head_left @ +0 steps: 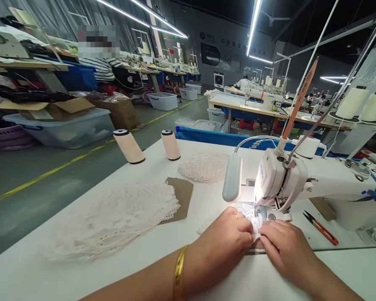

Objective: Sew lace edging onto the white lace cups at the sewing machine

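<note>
The left hand (224, 242) and right hand (283, 246), fingers closed flat on a lace piece (249, 213), pin it under the sewing machine (301, 184) needle. Good guiding likely needs even fingertip pressure and fingers clear of the presser foot (257, 210).

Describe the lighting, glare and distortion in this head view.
Head view: ceiling strip lights flare white; the machine lamp throws a bright patch on the lace piece near both hands; wide-angle lens bends the table edge; a blurred block hides one background spot.
</note>
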{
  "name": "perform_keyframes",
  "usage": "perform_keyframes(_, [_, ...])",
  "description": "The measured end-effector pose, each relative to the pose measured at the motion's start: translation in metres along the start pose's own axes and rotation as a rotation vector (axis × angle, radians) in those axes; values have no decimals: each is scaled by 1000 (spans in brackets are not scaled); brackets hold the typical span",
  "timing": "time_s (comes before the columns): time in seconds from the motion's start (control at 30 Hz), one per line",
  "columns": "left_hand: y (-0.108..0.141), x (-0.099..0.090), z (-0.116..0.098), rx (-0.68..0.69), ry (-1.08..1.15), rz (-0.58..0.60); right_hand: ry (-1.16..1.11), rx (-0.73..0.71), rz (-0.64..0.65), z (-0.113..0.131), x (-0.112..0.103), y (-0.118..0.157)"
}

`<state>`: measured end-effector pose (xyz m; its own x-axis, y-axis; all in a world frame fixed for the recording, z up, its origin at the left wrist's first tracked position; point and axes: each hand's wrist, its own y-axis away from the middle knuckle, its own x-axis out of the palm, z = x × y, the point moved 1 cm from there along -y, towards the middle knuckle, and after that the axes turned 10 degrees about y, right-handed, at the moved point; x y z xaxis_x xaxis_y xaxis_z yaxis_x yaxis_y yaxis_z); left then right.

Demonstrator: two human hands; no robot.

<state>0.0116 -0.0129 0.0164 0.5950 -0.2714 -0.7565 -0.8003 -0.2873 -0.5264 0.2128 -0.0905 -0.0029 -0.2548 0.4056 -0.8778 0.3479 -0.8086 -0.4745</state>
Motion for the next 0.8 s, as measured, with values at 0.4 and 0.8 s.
perform_keyframes(0.4, [-4, 0, 10, 18, -95, 2, 77, 45, -13, -7, 4, -3])
perform_keyframes(0.8, [-1, 0, 8, 81, -68, 46, 86, -34, -37, -5, 2, -2])
